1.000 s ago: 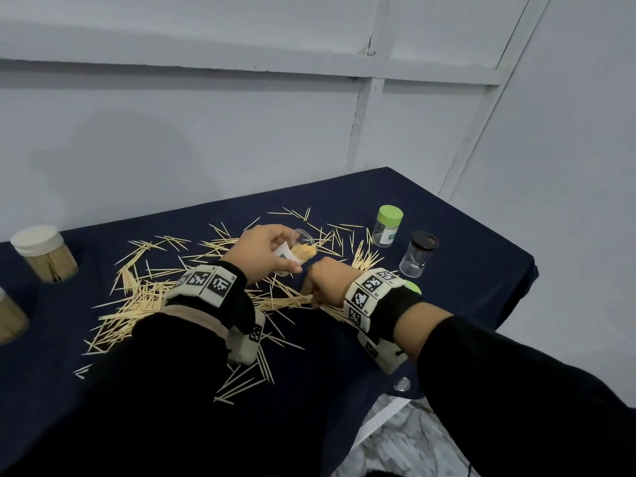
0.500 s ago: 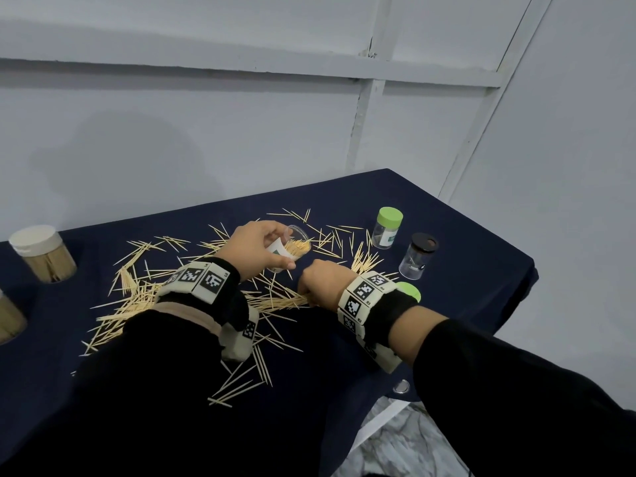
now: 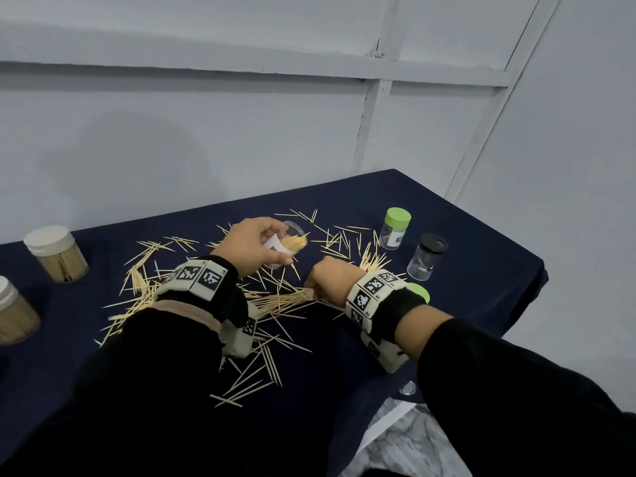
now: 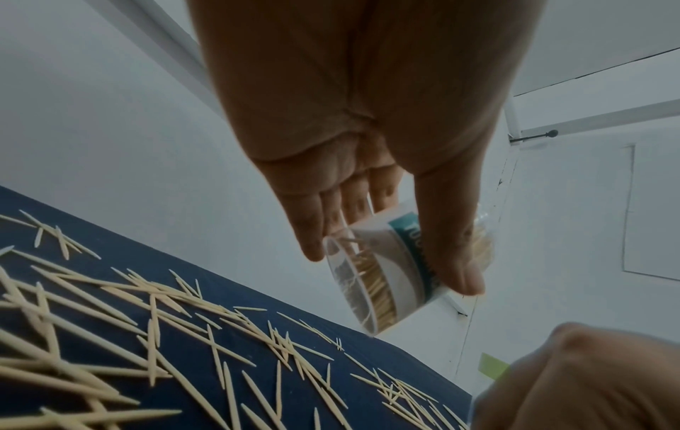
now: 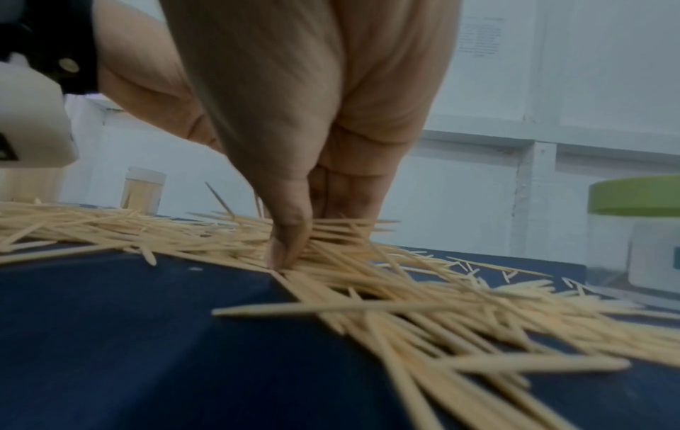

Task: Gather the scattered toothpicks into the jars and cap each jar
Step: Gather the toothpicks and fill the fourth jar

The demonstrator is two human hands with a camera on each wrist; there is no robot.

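My left hand [image 3: 256, 244] grips a clear open jar [image 3: 287, 244] partly filled with toothpicks, tilted above the dark blue table [image 3: 481, 270]. The left wrist view shows my thumb and fingers [image 4: 452, 256] wrapped round this jar [image 4: 382, 279]. My right hand [image 3: 327, 278] is down on a heap of toothpicks [image 3: 282, 299] in the middle of the table. Its thumb and fingers [image 5: 290, 232] pinch a bundle of toothpicks [image 5: 331, 241] on the cloth. Loose toothpicks [image 3: 148, 277] lie scattered widely around both hands.
A green-capped jar [image 3: 395, 232] and a black-capped jar [image 3: 426, 256] stand at the right. A loose green lid [image 3: 421, 292] lies behind my right wrist. Two white-capped jars full of toothpicks [image 3: 56, 253] stand at the left edge. The table's front edge drops off at the lower right.
My right hand has shifted slightly left and closed further on the toothpick heap. The left hand keeps the jar tilted, barely moved.
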